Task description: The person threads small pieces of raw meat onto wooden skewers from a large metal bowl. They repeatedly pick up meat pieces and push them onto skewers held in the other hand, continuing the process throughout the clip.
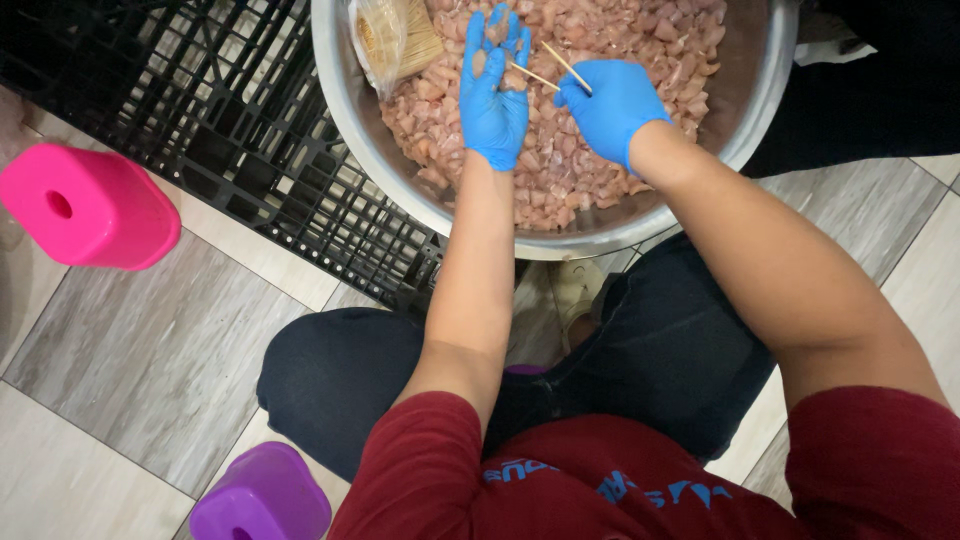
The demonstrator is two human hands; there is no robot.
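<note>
Floor (150,350): large grey wood-grain tiles, pale grout lines, some lighter tiles at edges. Black plastic lattice crate (250,130) lying flat on floor, upper left. Pink plastic stool (90,210) at left edge, purple stool (262,495) at bottom. Light even, soft, indoor.

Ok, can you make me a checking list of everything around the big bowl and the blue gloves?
Surface: grey and pale floor tiles; a black plastic crate lies under the bowl.
Job's things: a big metal bowl full of raw pink meat cubes; thin wooden skewers; a clear bag of skewers at the bowl's rim.
Clutter: a pink plastic stool and a purple stool on the floor.
Hands: the left hand, in a blue glove, holds meat pieces; the right hand, also gloved, pinches the skewers.
Cables: nothing seen.
Surroundings: the person's dark trousers and red shirt; something dark at the top right, unclear.
</note>
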